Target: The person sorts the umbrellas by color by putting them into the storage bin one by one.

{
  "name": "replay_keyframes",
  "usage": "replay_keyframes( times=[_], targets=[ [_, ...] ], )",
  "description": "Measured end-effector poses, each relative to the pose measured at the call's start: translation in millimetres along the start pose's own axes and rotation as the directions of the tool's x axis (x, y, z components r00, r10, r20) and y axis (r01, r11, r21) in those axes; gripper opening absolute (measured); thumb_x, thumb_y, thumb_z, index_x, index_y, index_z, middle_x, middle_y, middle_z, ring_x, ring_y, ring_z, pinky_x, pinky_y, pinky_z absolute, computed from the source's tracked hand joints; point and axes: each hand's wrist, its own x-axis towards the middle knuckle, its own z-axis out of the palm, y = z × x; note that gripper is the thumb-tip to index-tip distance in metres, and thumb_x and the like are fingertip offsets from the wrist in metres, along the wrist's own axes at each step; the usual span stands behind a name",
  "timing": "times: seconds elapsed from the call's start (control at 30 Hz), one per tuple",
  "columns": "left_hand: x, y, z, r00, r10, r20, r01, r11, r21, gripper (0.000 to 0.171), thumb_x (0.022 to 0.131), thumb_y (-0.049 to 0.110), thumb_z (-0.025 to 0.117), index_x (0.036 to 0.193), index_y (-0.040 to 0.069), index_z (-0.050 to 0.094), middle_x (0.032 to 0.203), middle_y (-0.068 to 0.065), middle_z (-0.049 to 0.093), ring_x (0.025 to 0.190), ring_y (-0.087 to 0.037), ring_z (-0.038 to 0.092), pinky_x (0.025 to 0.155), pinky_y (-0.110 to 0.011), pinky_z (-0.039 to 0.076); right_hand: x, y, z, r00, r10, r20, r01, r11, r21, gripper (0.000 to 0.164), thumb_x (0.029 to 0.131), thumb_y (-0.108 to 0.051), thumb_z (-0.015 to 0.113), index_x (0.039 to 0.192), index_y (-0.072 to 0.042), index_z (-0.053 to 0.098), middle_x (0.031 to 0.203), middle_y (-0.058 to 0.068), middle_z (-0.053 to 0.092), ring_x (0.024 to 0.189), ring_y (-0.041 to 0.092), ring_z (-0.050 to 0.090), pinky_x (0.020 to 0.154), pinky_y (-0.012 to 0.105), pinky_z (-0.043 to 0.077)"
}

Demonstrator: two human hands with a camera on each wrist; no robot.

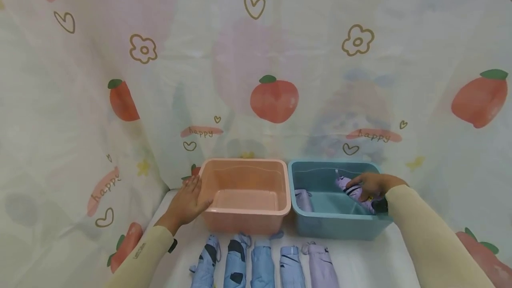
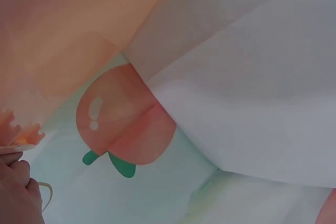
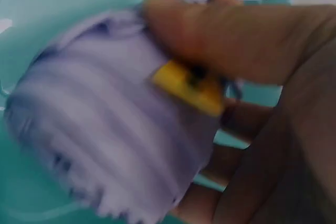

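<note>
My right hand (image 1: 372,185) grips a folded lilac umbrella (image 1: 352,189) with dark stripes, tilted inside the teal bin (image 1: 340,228). The right wrist view shows the thumb across the umbrella's cloth (image 3: 105,114), beside a yellow tag (image 3: 186,88), with the fingers behind. A second lilac umbrella (image 1: 303,200) lies at that bin's left wall. My left hand (image 1: 188,201) rests at the left rim of the peach-coloured bin (image 1: 246,223), fingers straight and thumb toward the front rim. Only part of this hand (image 2: 20,190) shows at the edge of the left wrist view.
Several folded umbrellas lie in a row before the bins: a patterned blue one (image 1: 206,261), a dark-patched one (image 1: 235,259), a plain blue one (image 1: 262,263), a pale blue one (image 1: 292,266) and a lilac one (image 1: 322,266). A printed curtain (image 1: 276,57) hangs behind.
</note>
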Motion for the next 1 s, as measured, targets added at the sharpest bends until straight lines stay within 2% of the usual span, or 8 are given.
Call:
replay_keyframes(
  times=[0.1, 0.17, 0.23, 0.43, 0.67, 0.73, 0.87, 1.0],
  targets=[
    [-2.5, -0.3, 1.1, 1.0, -0.001, -0.006, 0.001, 1.0, -0.006, 0.088, 0.095, 0.058, 0.045, 0.145, -0.013, 0.031, 0.153, -0.026, 0.027, 0.142, -0.039, 0.024, 0.113, -0.053, 0.02, 10, 3, 6, 0.999, 0.033, 0.016, -0.031, 0.99, -0.137, 0.055, 0.08, -0.001, 0.073, 0.132, -0.012, 0.062, 0.136, 0.027, 0.046, 0.094, 0.033, 0.053, 0.068, 0.04, 0.05],
    [-3.6, -0.3, 1.7, 1.0, -0.002, -0.004, 0.002, 1.0, -0.013, 0.088, 0.095, 0.058, 0.045, 0.145, -0.013, 0.031, 0.153, -0.025, 0.027, 0.142, -0.039, 0.023, 0.113, -0.052, 0.019, 17, 5, 10, 0.999, 0.04, 0.015, -0.035, 0.974, -0.223, 0.053, 0.078, -0.006, 0.078, 0.129, -0.014, 0.065, 0.139, 0.03, 0.044, 0.119, 0.046, 0.043, 0.084, 0.051, 0.049],
    [-4.1, -0.4, 2.5, 1.0, -0.002, 0.003, 0.002, 1.0, -0.016, 0.088, 0.095, 0.058, 0.045, 0.145, -0.013, 0.03, 0.154, -0.025, 0.026, 0.143, -0.039, 0.021, 0.114, -0.052, 0.019, 25, 7, 15, 0.999, 0.04, 0.021, -0.034, 0.965, -0.26, 0.053, 0.076, -0.009, 0.08, 0.127, -0.014, 0.066, 0.138, 0.03, 0.046, 0.127, 0.053, 0.036, 0.092, 0.059, 0.042],
    [-1.8, -2.7, 4.0, 1.0, -0.009, -0.01, 0.009, 1.0, -0.019, 0.088, 0.095, 0.058, 0.045, 0.145, -0.012, 0.03, 0.154, -0.025, 0.027, 0.143, -0.038, 0.022, 0.113, -0.051, 0.019, 53, 11, 32, 0.999, 0.008, 0.042, 0.003, 0.969, -0.247, 0.053, 0.077, -0.01, 0.08, 0.128, -0.01, 0.065, 0.136, 0.032, 0.046, 0.129, 0.055, 0.032, 0.098, 0.062, 0.036],
    [-0.2, -3.6, 6.2, 1.0, 0.002, -0.015, -0.002, 1.0, -0.026, 0.088, 0.095, 0.058, 0.046, 0.146, -0.012, 0.03, 0.154, -0.024, 0.027, 0.142, -0.039, 0.023, 0.113, -0.052, 0.02, 77, 12, 59, 0.999, 0.04, 0.027, -0.038, 0.995, -0.096, 0.056, 0.078, -0.006, 0.079, 0.131, -0.009, 0.062, 0.139, 0.034, 0.04, 0.129, 0.055, 0.032, 0.097, 0.063, 0.036],
    [-0.1, -3.0, 6.3, 1.0, 0.0, -0.014, -0.001, 1.0, -0.025, 0.088, 0.095, 0.058, 0.045, 0.146, -0.011, 0.03, 0.154, -0.024, 0.027, 0.142, -0.038, 0.023, 0.113, -0.053, 0.02, 81, 11, 64, 0.999, 0.035, 0.03, -0.032, 0.996, -0.083, 0.059, 0.077, -0.004, 0.079, 0.133, -0.007, 0.06, 0.141, 0.035, 0.038, 0.13, 0.056, 0.03, 0.098, 0.065, 0.034],
    [-0.3, -2.3, 5.2, 1.0, -0.015, -0.009, 0.015, 0.999, -0.032, 0.088, 0.094, 0.058, 0.046, 0.147, -0.011, 0.029, 0.154, -0.023, 0.027, 0.143, -0.037, 0.022, 0.113, -0.052, 0.02, 82, -1, 68, 0.997, 0.028, 0.071, -0.023, 0.997, -0.075, 0.065, 0.083, -0.005, 0.073, 0.142, -0.001, 0.046, 0.142, 0.034, 0.038, 0.131, 0.054, 0.031, 0.1, 0.065, 0.032],
    [-0.3, -2.9, 4.1, 1.0, -0.021, -0.009, 0.021, 0.999, -0.037, 0.088, 0.094, 0.057, 0.047, 0.147, -0.011, 0.029, 0.154, -0.024, 0.026, 0.143, -0.038, 0.022, 0.113, -0.053, 0.02, 89, -15, 71, 0.989, 0.072, 0.128, -0.068, 0.997, -0.035, 0.076, 0.092, -0.022, 0.067, 0.15, 0.004, 0.026, 0.147, 0.037, 0.026, 0.134, 0.054, 0.025, 0.103, 0.063, 0.029]
  ],
)
